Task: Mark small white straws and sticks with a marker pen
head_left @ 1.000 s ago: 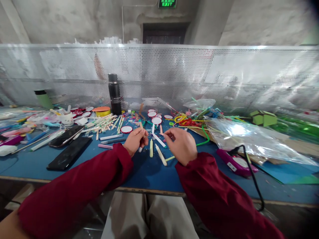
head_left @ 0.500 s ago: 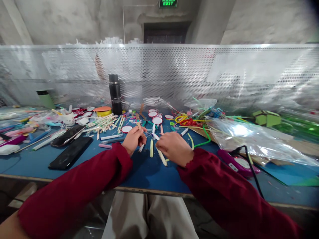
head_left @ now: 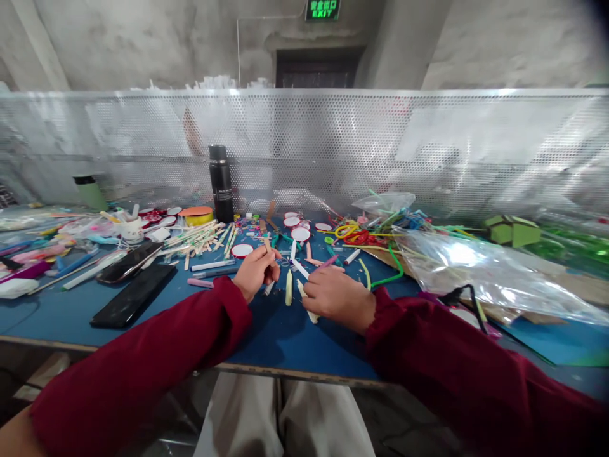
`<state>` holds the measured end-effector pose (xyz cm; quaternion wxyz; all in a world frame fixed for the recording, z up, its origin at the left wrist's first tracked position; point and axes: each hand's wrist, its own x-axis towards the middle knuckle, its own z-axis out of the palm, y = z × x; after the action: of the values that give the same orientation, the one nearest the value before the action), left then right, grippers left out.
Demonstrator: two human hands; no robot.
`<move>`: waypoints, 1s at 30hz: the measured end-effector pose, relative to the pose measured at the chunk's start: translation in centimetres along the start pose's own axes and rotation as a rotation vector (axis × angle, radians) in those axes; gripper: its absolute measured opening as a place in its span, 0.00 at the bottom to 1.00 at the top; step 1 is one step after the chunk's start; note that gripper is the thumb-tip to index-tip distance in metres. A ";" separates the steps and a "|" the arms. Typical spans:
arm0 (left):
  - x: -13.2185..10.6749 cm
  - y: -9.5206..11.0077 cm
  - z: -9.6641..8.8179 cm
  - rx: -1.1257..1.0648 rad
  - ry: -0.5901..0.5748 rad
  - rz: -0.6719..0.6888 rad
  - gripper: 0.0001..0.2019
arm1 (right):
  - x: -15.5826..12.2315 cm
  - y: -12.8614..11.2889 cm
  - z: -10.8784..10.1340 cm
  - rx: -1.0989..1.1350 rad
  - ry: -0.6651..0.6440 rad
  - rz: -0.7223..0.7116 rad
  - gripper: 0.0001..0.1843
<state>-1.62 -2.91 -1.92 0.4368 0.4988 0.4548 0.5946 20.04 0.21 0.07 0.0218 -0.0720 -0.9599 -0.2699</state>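
My left hand (head_left: pixel 257 271) is closed, with a flat wooden craft stick (head_left: pixel 267 244) sticking up from between its fingertips. My right hand (head_left: pixel 337 297) has its fingers curled down low over the table; whatever may be in them is hidden. Partly under those fingers lies a cream-coloured stick (head_left: pixel 313 317), its lower end showing. A pale yellow stick (head_left: pixel 288 289) lies between my two hands. Just beyond my right fingertips are white strips (head_left: pixel 300 269), and a purple stick (head_left: pixel 328 263) shows behind the knuckles.
Two black phones (head_left: pixel 134 297) lie at left on the blue table (head_left: pixel 280 346). A black bottle (head_left: pixel 221 184) stands at the back before a perforated metal screen (head_left: pixel 304 133). Wooden sticks (head_left: pixel 204 236) are piled behind my left hand; a clear plastic bag (head_left: pixel 469 260) spreads at right.
My right hand has shifted slightly right and toward me, covering more of the cream-coloured stick and uncovering the white strips and purple stick. My left hand stays nearly in place.
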 end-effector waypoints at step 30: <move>-1.8 0.5 1.5 0.065 -0.180 0.064 0.22 | 3.8 -1.7 -0.9 1.693 1.278 0.879 0.15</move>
<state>0.05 -4.62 -1.62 0.4404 0.5785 0.4164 0.5459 16.07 -1.25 0.23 0.6387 -0.2129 -0.5391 0.5060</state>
